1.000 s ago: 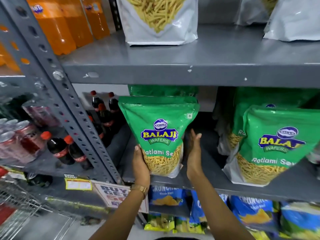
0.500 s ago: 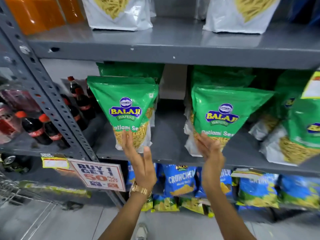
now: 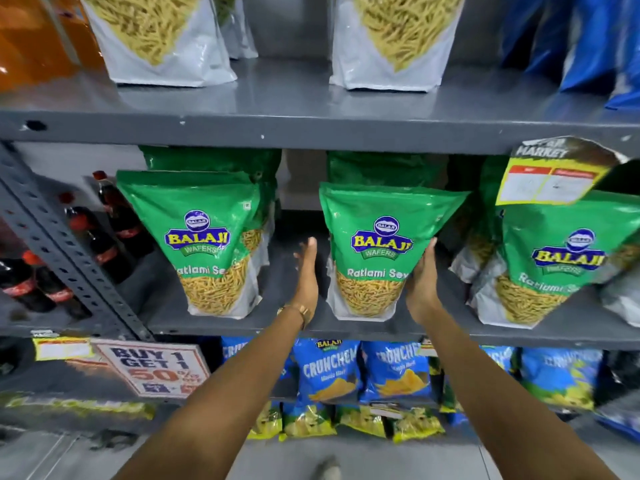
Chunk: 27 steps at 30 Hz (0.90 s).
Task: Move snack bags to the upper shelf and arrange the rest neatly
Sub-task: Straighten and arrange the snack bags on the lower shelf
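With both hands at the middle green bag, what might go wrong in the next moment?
1. The left hand is open beside the middle green bag, apparently not touching; only the right hand presses it, so it may tip leftward.
2. More green bags stand close behind it; pulling it forward could drag one over.
3. The hanging price tag overlaps the right bag and might catch a lifted bag.

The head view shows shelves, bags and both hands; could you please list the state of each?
Middle green bag: upright on the middle shelf, between both hands.
Left hand: open, flat, just beside the bag; contact unclear.
Right hand: open, palm against the bag's side.
Left green bag: upright, untouched.
Right green bag: leaning.
White bags: upright on the upper shelf.
Price tag: tilted.
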Available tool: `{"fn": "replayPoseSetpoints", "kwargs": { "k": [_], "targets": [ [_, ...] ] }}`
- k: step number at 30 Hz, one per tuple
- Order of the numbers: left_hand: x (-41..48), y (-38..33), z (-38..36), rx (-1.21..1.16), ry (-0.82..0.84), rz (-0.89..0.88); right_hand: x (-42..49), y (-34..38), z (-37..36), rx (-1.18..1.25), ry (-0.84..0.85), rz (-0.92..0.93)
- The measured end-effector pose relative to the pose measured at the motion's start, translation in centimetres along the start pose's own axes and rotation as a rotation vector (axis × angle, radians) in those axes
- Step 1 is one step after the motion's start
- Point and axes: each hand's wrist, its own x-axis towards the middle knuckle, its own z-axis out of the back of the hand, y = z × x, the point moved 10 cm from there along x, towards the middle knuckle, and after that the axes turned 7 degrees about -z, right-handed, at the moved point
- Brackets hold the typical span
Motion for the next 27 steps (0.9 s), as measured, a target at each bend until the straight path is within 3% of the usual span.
{"fn": "replayPoseSetpoints", "kwargs": {
  "k": [8,15,20,22,25,27],
  "targets": [
    [1.1,2.1,-4.0,-0.082,0.121,0.045,2.1,-2.5,-0.8,-0.067,0.049,-0.135],
    [1.2,2.6,-3.7,-0.148,0.058,0.037,2.1,-2.9,-0.9,-0.112,0.095,-0.149],
    [0.5,1.7,-2.8,-0.190,-0.119,-0.024,1.2,-2.6,0.0,-0.263,0.068,-0.128],
    [-0.7,0.7,-1.9,-0.218,-0.287,-0.118,0.3,-1.9,1.3,-0.278,0.034,-0.117],
    [-5.3,-2.2,-0.3,0.060,-0.629,-0.386,-2.1,0.2,3.5,-0.264,0.028,-0.006],
    [-9.1,-4.0,-2.7,0.230,-0.651,-0.585,-4.4,1.6,5.4,-0.233,0.045,0.082]
  ]
}}
